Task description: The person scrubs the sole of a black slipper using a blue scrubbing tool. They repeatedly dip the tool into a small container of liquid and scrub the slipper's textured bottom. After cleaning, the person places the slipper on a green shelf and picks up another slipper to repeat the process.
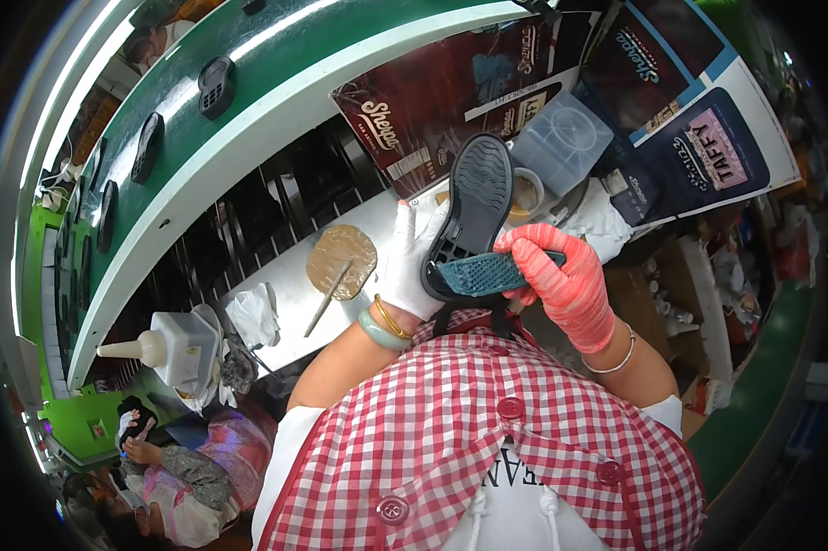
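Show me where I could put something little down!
A patch of white bench looks bare between the brown disc and the white wad. The green surface has a gap between two black soles. It's crowded beyond the right hand: clear box, cup, crumpled white stuff.

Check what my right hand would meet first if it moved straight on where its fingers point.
Your right hand, pinching the teal textured piece, would likely meet the black sole first, though the depth between them is unclear.
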Demonstrator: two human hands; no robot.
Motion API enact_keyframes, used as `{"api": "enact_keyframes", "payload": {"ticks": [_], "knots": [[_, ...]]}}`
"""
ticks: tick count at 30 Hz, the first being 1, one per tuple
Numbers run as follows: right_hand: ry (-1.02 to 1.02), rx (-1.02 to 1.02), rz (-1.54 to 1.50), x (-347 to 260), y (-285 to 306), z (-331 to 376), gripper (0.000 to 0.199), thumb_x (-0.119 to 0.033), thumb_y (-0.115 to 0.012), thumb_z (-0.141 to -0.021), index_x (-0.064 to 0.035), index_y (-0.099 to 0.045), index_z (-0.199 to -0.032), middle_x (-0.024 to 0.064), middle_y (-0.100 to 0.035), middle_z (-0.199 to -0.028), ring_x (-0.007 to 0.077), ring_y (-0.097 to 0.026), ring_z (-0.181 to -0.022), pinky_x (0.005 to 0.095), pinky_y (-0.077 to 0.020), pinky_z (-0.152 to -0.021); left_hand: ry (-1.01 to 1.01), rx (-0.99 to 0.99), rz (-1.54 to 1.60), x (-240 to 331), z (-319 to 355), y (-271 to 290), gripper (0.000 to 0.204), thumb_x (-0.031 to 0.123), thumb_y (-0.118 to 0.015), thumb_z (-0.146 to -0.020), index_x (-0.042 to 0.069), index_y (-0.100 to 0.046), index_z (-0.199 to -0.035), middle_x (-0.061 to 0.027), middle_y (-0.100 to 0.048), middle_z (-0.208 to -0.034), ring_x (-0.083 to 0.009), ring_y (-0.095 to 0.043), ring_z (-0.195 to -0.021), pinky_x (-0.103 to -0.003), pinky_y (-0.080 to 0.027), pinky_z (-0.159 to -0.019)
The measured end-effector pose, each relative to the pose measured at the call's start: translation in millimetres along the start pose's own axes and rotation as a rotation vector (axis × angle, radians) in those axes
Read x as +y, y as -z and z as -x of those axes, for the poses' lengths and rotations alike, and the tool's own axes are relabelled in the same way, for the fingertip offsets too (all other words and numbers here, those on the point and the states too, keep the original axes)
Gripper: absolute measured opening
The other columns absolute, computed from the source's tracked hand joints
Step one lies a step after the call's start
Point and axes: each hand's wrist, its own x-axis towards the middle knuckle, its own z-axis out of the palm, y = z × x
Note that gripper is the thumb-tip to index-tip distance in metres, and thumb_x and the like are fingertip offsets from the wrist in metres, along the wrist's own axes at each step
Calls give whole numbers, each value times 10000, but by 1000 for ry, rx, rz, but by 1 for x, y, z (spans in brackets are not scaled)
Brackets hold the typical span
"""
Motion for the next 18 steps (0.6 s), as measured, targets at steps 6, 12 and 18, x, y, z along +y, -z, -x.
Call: {"api": "enact_keyframes", "payload": {"ticks": [6, 12, 18], "knots": [[-176, -154, 118, -15, 11, -15, 241, -249, -557, -899, -40, -630, -995, 29, -639, -844, 66, -596, -571, 169, -438, -486, 347, 88, 526, -8, 2, 7, 830, 721, -245, -844, 91, -342, -1375, -144, -486, -1276, -264, -521, -1119, -391, -431, -947], [-276, -349, 289, -35, 8, -34, 270, -265, -545, -897, -31, -628, -1002, 40, -635, -841, 69, -594, -548, 169, -435, -463, 565, -104, 397, -12, 5, 14, 879, 747, -240, -824, 62, -350, -1364, -172, -556, -1174, -259, -585, -1014, -390, -481, -887], [-154, -501, 494, -41, 0, -47, 286, -256, -603, -849, -6, -634, -984, 72, -618, -731, 76, -555, -497, 197, -422, -461, 625, -127, 339, 2, 0, 2, 610, 550, -388, -890, -3, -476, -1133, -204, -615, -864, -364, -637, -622, -400, -529, -433]]}}
